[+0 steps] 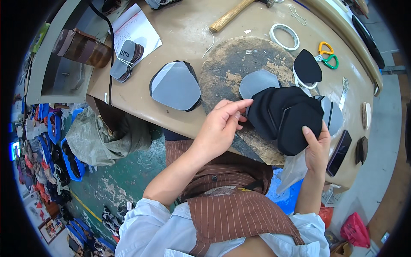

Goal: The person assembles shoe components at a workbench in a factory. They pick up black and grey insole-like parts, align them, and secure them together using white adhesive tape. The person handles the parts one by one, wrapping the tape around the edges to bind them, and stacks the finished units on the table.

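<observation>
A fanned stack of black rounded fabric pieces [266,112] is in my right hand [317,147], over the near right part of a worn round wooden board. The right thumb presses on the front piece, with the fingers behind it. My left hand [224,122] is at the stack's left edge, its index finger stretched out and the fingertip touching or nearly touching it. The other left fingers are loosely bent, with no piece visibly held. Just beyond the stack, a grey rounded piece [259,82] lies on the board [222,64]. A separate grey-topped stack [176,88] is to the left.
On the table [180,38] are a hammer [231,16], a tape roll [284,37], scissors [327,55], a black piece [307,66], more grey pieces [336,115] and a phone [339,153]. At left are a tied bundle [127,61], paper [141,32] and a brown bottle [83,48].
</observation>
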### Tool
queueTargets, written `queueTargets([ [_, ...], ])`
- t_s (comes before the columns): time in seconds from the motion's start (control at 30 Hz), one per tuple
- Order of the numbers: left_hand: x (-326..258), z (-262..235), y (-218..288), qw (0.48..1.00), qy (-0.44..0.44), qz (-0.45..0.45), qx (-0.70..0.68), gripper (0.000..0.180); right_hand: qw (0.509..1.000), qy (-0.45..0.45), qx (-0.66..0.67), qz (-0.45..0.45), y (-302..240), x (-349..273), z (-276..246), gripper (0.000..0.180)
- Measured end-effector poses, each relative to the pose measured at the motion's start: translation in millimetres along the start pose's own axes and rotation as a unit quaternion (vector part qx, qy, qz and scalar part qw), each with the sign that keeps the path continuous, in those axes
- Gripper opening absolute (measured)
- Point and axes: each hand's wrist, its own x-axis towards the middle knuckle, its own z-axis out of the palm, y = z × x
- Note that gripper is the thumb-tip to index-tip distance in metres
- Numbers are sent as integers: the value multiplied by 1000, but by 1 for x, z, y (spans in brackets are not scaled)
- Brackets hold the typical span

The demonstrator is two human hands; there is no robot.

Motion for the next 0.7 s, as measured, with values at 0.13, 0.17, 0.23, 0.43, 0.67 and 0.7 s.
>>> queueTargets([
  [0.13,-4,13,-2,1000,-8,20,7,38,995,-63,-81,-5,-7,-2,20,47],
  [0.17,-8,16,-3,1000,5,28,1,39,993,-66,-94,-17,-7,-2,22,46],
  [0.23,-13,17,-1,1000,15,13,-14,40,992,-67,-106,-20,-4,-5,17,47],
  [0.43,-16,7,-13,989,4,-52,-137,40,999,7,-27,23,0,-11,5,47],
  [0.67,4,20,-17,996,15,-30,-89,38,999,19,-20,27,2,-11,8,48],
  [0.7,7,22,-16,996,12,-33,-78,39,999,7,-23,28,2,-10,9,49],
])
